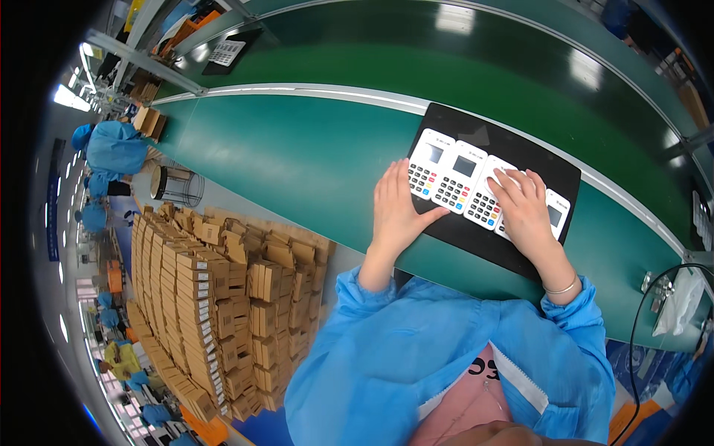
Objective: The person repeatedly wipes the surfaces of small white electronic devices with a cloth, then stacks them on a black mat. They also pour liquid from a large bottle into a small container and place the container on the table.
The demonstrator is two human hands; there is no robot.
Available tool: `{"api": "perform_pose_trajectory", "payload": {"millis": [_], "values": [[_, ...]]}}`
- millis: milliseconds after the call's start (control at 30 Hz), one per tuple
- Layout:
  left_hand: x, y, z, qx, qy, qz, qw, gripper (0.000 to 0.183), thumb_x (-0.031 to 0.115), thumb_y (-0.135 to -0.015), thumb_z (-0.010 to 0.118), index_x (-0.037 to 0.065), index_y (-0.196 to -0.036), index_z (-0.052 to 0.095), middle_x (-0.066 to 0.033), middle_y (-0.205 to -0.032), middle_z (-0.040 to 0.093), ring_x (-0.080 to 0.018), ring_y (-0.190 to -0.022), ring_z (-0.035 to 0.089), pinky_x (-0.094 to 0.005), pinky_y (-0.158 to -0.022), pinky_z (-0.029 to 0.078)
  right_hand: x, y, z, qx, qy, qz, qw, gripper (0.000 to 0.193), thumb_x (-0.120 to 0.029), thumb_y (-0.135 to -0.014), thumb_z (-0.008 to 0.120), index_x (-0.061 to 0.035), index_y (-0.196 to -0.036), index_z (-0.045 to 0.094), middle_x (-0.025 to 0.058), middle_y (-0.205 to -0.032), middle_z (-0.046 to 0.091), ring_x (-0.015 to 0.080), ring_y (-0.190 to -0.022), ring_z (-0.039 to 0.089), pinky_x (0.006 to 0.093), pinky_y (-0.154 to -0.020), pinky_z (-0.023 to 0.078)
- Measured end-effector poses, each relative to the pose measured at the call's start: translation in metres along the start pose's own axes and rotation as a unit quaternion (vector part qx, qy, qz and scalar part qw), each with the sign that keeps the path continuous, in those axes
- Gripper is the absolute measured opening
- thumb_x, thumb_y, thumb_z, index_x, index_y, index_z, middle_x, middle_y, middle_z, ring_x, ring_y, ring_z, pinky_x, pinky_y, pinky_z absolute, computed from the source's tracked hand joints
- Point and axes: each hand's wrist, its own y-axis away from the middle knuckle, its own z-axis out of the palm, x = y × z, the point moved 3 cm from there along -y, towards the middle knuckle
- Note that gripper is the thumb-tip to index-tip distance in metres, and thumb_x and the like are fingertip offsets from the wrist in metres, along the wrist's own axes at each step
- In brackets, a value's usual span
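Several white card-reader terminals [463, 165] with small screens and coloured keypad keys lie side by side on a black mat [476, 242]. My left hand [398, 208] is at the left end of the row. Its fingers are stretched along the leftmost terminal's side, and its thumb reaches below the keypads. Over the right part of the row lies my right hand [524, 212], fingers apart and tips on the upper part of a terminal [483, 209]. That hand covers much of the terminal beside it. At the right end, another terminal [555, 208] shows its screen.
The mat rests on a green bench [297, 141]; behind it a metal rail [327, 91] borders a dark green belt [357, 56] carrying another device [227, 53]. Stacked cardboard boxes [178, 297] stand left. A clear plastic bag [678, 301] and black cable [632, 349] are right. A co-worker [115, 149] sits far left.
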Motion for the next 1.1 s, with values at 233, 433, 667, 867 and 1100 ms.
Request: {"api": "perform_pose_trajectory", "payload": {"millis": [233,433,667,867,1100], "values": [[-0.001,-0.002,-0.011,0.029,0.029,0.014,0.999,0.116,0.056,-0.069,0.088,-0.006,-0.152,0.034,-0.0293,-0.15,0.044,-0.0444,-0.143,0.04,-0.0521,-0.118,0.033,-0.008,-0.041,0.002,0.057,-0.046,-0.017,0.997,0.045,0.002,-0.081,0.061,-0.001,-0.125,0.064,0.016,-0.126,0.062,0.0352,-0.117,0.058,0.0532,-0.109,0.038],[-0.004,0.007,-0.004,0.028,0.029,0.013,0.999,0.116,0.064,-0.076,0.08,-0.007,-0.153,0.031,-0.0273,-0.153,0.042,-0.0425,-0.148,0.035,-0.0523,-0.122,0.029,-0.012,-0.045,0.041,-0.034,0.045,-0.063,0.996,0.042,-0.01,-0.1,0.054,0.0013,-0.14,0.055,0.0195,-0.151,0.053,0.0333,-0.144,0.046,0.0594,-0.125,0.018],[-0.005,0.01,0.0,0.047,0.033,0.002,0.998,0.117,0.062,-0.074,0.082,-0.006,-0.154,0.032,-0.0253,-0.154,0.041,-0.0401,-0.149,0.035,-0.0503,-0.122,0.029,-0.018,-0.041,0.03,-0.073,0.038,-0.057,0.995,0.042,-0.007,-0.097,0.054,0.0018,-0.138,0.058,0.0197,-0.149,0.055,0.0323,-0.147,0.043,0.0593,-0.127,0.013],[-0.005,0.011,-0.001,0.039,0.036,-0.001,0.999,0.116,0.061,-0.074,0.083,-0.006,-0.154,0.032,-0.0254,-0.155,0.041,-0.0399,-0.149,0.035,-0.0504,-0.122,0.029,-0.019,-0.044,0.031,-0.087,0.052,-0.079,0.992,0.045,-0.004,-0.091,0.058,0.003,-0.136,0.059,0.0198,-0.147,0.057,0.0323,-0.148,0.042,0.0551,-0.127,0.018],[-0.007,0.011,-0.001,0.05,0.021,0.02,0.998,0.117,0.064,-0.075,0.081,-0.007,-0.154,0.032,-0.0271,-0.154,0.04,-0.0408,-0.148,0.035,-0.0513,-0.122,0.029,0.018,-0.015,0.016,0.01,-0.067,-0.062,0.996,0.04,0.007,-0.083,0.057,0.0008,-0.123,0.064,0.0212,-0.125,0.065,0.0383,-0.115,0.063,0.0497,-0.098,0.051]]}}
